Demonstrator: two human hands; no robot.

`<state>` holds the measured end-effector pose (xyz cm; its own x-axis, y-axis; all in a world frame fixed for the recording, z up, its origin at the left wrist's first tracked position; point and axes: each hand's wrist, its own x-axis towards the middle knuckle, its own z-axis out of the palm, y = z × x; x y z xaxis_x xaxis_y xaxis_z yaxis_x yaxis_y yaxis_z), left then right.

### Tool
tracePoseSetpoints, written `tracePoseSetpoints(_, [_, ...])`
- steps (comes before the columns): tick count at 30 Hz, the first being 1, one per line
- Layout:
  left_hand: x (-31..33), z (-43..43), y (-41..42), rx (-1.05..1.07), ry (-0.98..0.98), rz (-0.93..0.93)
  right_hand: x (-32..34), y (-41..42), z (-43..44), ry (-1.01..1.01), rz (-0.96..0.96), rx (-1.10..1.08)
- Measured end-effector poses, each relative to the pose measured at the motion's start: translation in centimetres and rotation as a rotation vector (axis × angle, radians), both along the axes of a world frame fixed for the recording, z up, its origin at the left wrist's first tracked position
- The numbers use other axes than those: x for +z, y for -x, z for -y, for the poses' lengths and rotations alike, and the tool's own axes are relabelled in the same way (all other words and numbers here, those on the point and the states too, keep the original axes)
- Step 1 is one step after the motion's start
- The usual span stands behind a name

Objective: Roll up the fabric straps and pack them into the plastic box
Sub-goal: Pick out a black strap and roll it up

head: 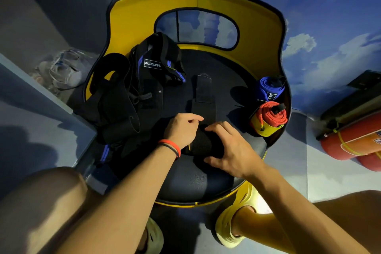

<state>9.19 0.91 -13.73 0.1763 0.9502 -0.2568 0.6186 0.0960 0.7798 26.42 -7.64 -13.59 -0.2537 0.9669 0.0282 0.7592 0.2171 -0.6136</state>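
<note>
Rolling the black strap (206,144) is the step in hand. I am working it at the centre of the frame with both hands close together, one at each end of the roll. My left hand (181,130) is bending its fingers down over the left end. My right hand (231,148) is arching over the right end, fingers on top and thumb on the near side, so both hands are clamping the bundle. The roll is lying on the black chair seat (191,181). Its loose tail is running flat away from me toward the upper middle of the frame.

Judgement: this strap is partly wound, with a fair length of tail left to take up. The next move is calling for both hands to turn the roll forward over the tail, keeping even pressure so the edges are lining up and the coil is not telescoping to one side.

At the right of the seat, a blue roll (270,88) and a red roll (272,117) are standing finished, just beside each other. At the left, a pile of black straps (132,88) is lying loose and tangled, so by my reckoning most of the rolling is not yet done.

I cannot make out the plastic box anywhere in view, and packing does not appear to have begun.
</note>
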Motion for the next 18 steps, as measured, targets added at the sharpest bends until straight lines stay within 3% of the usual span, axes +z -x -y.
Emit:
tracePoseSetpoints(7, [0.1, 1.5, 2.3, 0.071, -0.056, -0.026, 0.1, -1.2, -1.4, 0.128, -0.244, -0.081])
tracePoseSetpoints(11, [0.2, 2.6, 3.3, 0.023, -0.145, 0.035, 0.3, -0.8, -1.6, 0.192, -0.251, -0.094])
tracePoseSetpoints(16, [0.9, 3.3, 5.0, -0.133, 0.126, 0.28, 0.1, -0.6, -1.7, 0.26, -0.276, -0.166])
tracePoseSetpoints(18, [0.6, 3.5, 5.6, -0.226, 0.134, 0.235, 0.0, -0.5, -1.9, 0.273, -0.28, -0.162])
